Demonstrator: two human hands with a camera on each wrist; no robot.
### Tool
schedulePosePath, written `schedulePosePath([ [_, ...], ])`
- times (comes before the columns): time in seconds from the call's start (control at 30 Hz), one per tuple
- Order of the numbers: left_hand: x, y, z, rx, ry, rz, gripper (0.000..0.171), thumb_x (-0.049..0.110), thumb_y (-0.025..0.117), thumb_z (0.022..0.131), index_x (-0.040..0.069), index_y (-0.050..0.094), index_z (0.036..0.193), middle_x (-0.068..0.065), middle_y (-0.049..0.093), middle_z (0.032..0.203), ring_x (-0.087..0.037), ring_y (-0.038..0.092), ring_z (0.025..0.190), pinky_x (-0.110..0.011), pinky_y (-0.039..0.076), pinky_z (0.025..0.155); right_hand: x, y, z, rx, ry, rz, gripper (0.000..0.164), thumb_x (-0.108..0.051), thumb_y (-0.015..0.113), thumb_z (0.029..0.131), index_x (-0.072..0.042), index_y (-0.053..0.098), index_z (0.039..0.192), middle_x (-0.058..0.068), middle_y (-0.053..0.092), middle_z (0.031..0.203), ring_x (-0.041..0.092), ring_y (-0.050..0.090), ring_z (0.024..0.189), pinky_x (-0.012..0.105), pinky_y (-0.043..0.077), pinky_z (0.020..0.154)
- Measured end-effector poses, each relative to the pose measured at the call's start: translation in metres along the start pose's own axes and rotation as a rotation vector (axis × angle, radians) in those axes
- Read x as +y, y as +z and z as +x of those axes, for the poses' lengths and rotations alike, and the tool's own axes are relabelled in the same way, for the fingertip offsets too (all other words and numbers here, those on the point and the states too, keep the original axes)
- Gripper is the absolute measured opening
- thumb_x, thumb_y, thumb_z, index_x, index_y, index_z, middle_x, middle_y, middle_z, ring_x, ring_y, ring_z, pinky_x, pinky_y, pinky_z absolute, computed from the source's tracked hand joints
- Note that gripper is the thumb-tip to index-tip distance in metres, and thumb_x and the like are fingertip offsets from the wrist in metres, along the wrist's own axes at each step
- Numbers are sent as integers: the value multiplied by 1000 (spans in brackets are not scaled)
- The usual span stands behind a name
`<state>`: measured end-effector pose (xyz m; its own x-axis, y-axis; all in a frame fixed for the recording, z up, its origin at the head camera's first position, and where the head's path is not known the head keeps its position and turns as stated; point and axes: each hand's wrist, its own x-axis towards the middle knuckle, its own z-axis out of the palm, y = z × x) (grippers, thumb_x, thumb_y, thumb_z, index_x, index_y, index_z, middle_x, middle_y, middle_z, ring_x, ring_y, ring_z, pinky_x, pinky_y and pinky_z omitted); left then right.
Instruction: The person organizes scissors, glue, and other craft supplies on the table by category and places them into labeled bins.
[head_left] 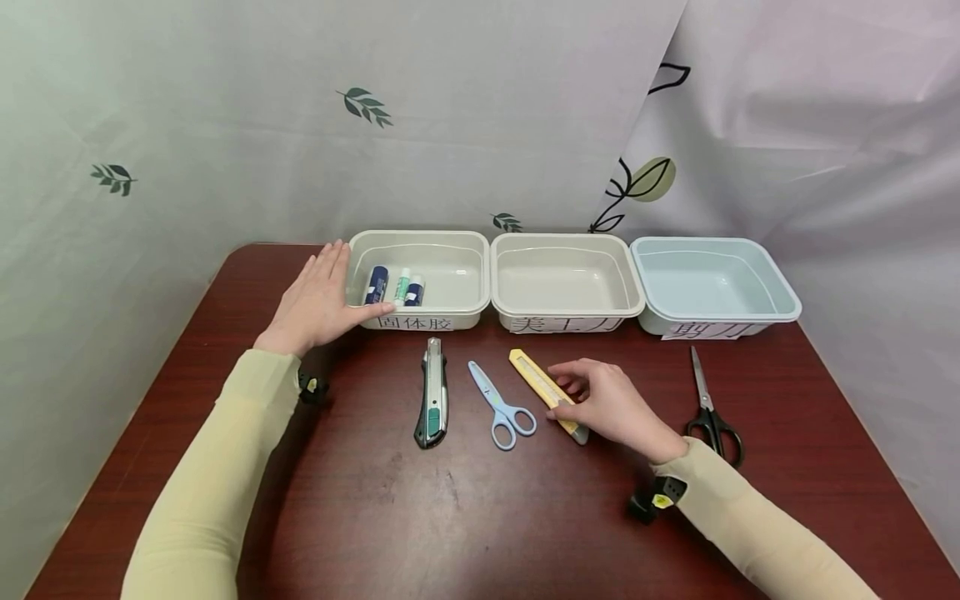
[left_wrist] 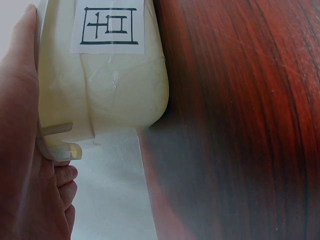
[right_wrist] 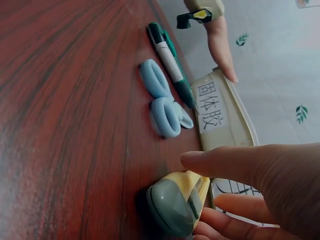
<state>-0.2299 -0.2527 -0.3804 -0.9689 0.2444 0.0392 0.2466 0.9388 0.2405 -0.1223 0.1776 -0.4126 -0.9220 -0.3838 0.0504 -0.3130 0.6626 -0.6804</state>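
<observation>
While your left hand [head_left: 318, 293] is resting straight-fingered on the left bin [head_left: 442, 312], your right hand [head_left: 609, 403], thumb and fingers apart, is straddling one yellow cutter [head_left: 537, 378]. That cutter is lying at six o'clock from the middle bin [head_left: 570, 313]; blue scissors [head_left: 502, 406] are lying at its nine o'clock.

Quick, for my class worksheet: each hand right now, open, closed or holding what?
Left hand: open, resting against the glue-stick bin.
Right hand: thumb and fingers at the yellow utility knife; whether closed on it cannot be told.
</observation>
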Motion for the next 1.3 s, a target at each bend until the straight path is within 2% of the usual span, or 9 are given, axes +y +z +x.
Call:
schedulePosePath([
  [0.13,0,0,0,-1,-2,-2,127,83,53,84,-6,4,160,-26,5,166,-36,2,154,-44,-3,123,1,1,0,4,-19,-75,51,-15,93,71,-5,75,118,-4,66,89,13,62,78,30,53,68],
  [0.33,0,0,0,-2,-2,1,127,84,52,84,-6,4,160,-26,6,166,-36,2,154,-45,-3,123,2,0,1,5,-37,-131,46,-13,92,72,-7,77,115,-5,67,89,10,62,77,31,52,66],
  [0.7,0,1,1,4,-3,1,127,84,52,84,-6,4,160,-27,6,166,-37,3,154,-45,-3,123,1,-1,3,-10,-53,-157,37,-13,90,72,-12,80,107,-8,65,86,9,61,73,28,51,64],
  [1.3,0,0,0,-1,-3,-4,127,84,52,84,-7,4,160,-26,6,166,-37,3,154,-45,-3,123,0,-2,8,-32,-68,-211,29,-12,86,71,-13,80,99,-10,63,80,8,58,70,29,48,63],
])
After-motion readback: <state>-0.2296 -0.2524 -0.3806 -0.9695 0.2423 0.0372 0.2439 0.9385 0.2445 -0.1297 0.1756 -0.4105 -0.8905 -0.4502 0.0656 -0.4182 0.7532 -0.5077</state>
